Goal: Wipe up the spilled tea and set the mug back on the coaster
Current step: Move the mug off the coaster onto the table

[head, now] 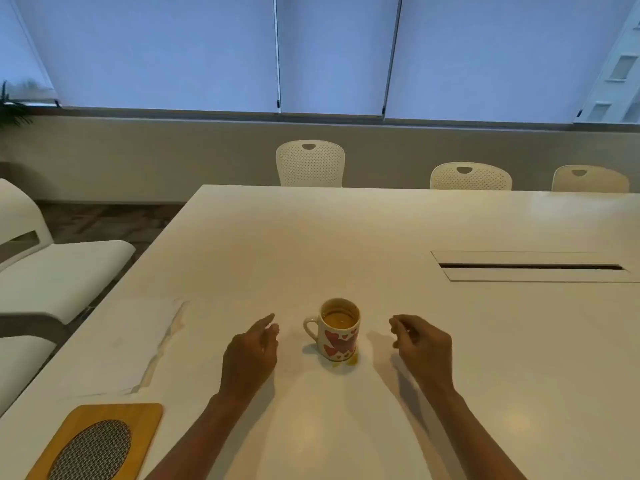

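A white mug point(337, 332) with red hearts stands upright on the white table point(415, 230), holding tea, its handle to the left. A small amber tea puddle point(349, 361) lies at its base on the near right side. My left hand point(251, 358) hovers left of the mug, fingers loosely apart, holding nothing. My right hand point(424, 344) hovers to the mug's right, fingers curled loosely, holding nothing. A wooden coaster point(100, 441) with an oval mesh centre lies at the near left. A white cloth or paper towel point(135, 344) lies flat left of my left hand.
A cable slot point(530, 266) is recessed in the table at the right. White chairs stand along the far edge point(310, 164) and by the left side point(59, 275). The table's left edge runs diagonally close to the coaster.
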Motion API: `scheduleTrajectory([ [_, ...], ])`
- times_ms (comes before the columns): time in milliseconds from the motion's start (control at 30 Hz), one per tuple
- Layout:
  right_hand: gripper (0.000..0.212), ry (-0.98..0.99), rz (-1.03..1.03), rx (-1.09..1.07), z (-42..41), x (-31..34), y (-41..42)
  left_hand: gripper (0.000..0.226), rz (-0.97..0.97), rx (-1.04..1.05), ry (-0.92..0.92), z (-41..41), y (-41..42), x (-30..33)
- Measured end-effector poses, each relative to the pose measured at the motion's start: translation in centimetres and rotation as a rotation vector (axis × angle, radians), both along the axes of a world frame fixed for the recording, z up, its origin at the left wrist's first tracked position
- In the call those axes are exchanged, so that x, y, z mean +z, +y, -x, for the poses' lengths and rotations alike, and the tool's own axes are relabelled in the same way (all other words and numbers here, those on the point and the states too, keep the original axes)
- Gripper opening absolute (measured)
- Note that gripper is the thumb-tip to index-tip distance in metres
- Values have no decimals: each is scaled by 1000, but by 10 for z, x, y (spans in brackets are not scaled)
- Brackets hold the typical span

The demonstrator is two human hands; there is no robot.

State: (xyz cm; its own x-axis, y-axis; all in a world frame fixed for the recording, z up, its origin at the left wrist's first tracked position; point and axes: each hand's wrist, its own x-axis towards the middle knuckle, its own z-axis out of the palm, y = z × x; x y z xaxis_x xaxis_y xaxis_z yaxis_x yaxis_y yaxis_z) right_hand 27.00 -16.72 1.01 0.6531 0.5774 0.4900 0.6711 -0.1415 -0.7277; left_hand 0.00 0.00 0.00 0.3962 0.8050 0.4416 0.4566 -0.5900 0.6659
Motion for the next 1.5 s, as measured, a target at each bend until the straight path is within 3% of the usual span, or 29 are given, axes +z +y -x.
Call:
scheduleTrajectory([
  [67,15,224,-74,23,0,7,3,27,110,-36,-159,-5,1,2],
  [133,29,335,-69,118,3,13,6,27,167,-73,-202,-13,-1,6],
  [300,72,366,195,439,10,10,18,39,233,-157,-227,-31,-7,3],
  [467,98,340,283,451,20,-3,33,42,152,-214,-193,-42,-5,1],
  [900,77,302,206,408,29,-13,56,25,71,-250,-184,-46,9,-1],
  [1500,79,205,153,392,16,9,55,20,54,-309,-217,-62,21,15],
])
